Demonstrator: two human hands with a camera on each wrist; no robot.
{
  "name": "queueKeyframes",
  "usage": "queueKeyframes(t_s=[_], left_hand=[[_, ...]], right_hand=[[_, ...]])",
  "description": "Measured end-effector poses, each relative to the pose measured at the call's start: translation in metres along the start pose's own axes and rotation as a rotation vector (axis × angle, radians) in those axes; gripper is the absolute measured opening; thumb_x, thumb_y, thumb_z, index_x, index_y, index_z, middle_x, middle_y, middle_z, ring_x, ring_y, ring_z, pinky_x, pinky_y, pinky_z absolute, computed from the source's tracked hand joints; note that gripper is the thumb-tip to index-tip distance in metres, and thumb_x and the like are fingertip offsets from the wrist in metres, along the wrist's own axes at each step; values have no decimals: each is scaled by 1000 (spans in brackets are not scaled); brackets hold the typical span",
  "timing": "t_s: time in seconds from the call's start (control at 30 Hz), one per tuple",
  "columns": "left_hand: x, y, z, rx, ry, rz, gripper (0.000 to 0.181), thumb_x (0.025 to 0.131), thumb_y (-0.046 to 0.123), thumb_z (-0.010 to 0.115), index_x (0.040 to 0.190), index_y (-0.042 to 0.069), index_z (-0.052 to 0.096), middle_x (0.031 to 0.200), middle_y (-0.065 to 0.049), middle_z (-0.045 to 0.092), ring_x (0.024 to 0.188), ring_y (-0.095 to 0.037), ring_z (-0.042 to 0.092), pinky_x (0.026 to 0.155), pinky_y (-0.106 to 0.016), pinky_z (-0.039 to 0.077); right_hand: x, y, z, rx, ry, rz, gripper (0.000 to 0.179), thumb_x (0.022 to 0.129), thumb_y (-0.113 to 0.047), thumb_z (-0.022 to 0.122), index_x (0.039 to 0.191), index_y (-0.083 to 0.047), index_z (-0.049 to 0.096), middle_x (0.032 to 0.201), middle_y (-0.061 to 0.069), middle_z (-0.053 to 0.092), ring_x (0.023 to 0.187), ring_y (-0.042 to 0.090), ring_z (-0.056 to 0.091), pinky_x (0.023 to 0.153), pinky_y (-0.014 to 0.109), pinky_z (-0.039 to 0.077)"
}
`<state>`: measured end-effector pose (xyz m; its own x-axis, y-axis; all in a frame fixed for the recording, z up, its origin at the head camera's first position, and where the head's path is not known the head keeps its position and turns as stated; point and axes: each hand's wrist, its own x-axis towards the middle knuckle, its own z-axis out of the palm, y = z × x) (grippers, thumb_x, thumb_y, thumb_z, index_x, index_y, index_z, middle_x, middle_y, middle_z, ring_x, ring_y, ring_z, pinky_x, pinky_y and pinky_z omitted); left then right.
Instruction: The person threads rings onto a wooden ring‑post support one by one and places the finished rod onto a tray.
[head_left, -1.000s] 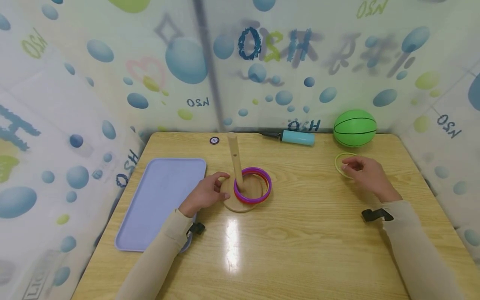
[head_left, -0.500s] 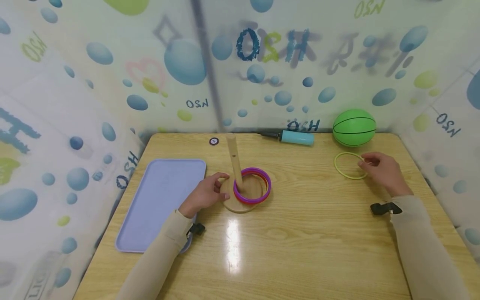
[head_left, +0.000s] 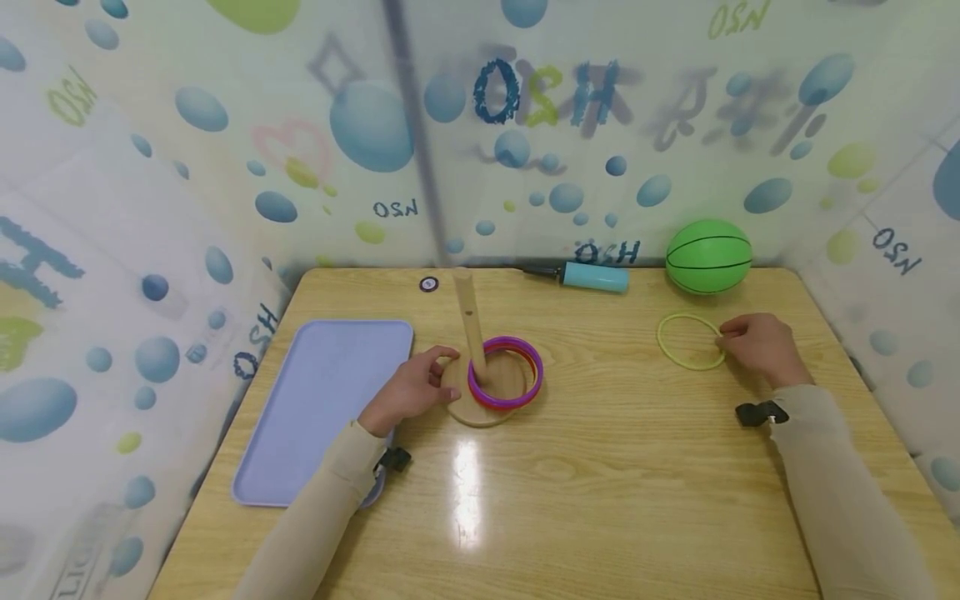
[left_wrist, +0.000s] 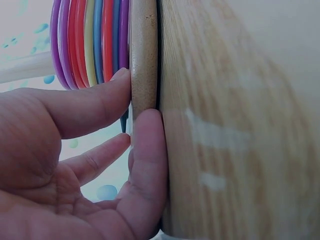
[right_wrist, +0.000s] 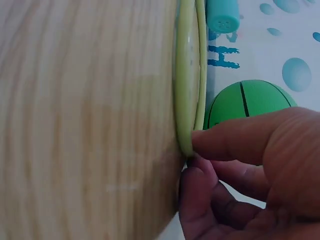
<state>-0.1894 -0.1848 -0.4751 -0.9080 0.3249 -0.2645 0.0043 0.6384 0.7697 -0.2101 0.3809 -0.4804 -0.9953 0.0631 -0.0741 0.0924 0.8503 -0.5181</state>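
Note:
My left hand grips the edge of a round wooden base, thumb on its upper face and a finger against its rim in the left wrist view. A wooden peg rises from this base. Several coloured rings are stacked around the peg, with a purple ring on top. Over on the right, my right hand pinches the right edge of a yellow ring between thumb and fingers. The ring lies low over the table, as the right wrist view shows.
A lavender tray lies on the table beneath my left forearm. Along the back edge are a small round disc, a blue hand pump and a green ball. Patterned walls enclose the table.
My right hand first moved right to the yellow ring's right edge, then shifted slightly left and nearer with the ring. My left hand and the stand have stayed put.

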Motion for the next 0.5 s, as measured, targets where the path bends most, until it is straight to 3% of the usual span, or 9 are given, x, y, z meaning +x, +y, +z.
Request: queueKeyframes(t_s=[0.13, 0.33, 0.5], left_hand=[[0, 0, 1, -2, 3, 2, 60, 93, 15, 82, 148, 14, 57, 114, -14, 69, 89, -19, 66, 73, -32, 50], [-1, 3, 1, -4, 6, -8, 60, 92, 14, 83, 147, 14, 58, 113, -14, 70, 90, -19, 67, 73, -31, 50], [-1, 1, 1, -5, 8, 5, 61, 92, 13, 83, 147, 13, 57, 112, -14, 70, 88, -19, 66, 72, -31, 50]], right_hand=[[0, -2, -1, -1, -31, 0, 39, 99, -21, 67, 123, 8, 72, 122, 33, 70, 106, 44, 65, 75, 33, 47], [3, -4, 1, 116, -170, 18, 44, 103, -22, 64, 133, 11, 65, 126, 32, 68, 83, 14, 68, 70, 28, 56], [2, -9, 1, 231, -240, 22, 48, 107, -21, 60, 141, 14, 57, 128, 33, 66, 81, 6, 69, 72, 25, 60]])
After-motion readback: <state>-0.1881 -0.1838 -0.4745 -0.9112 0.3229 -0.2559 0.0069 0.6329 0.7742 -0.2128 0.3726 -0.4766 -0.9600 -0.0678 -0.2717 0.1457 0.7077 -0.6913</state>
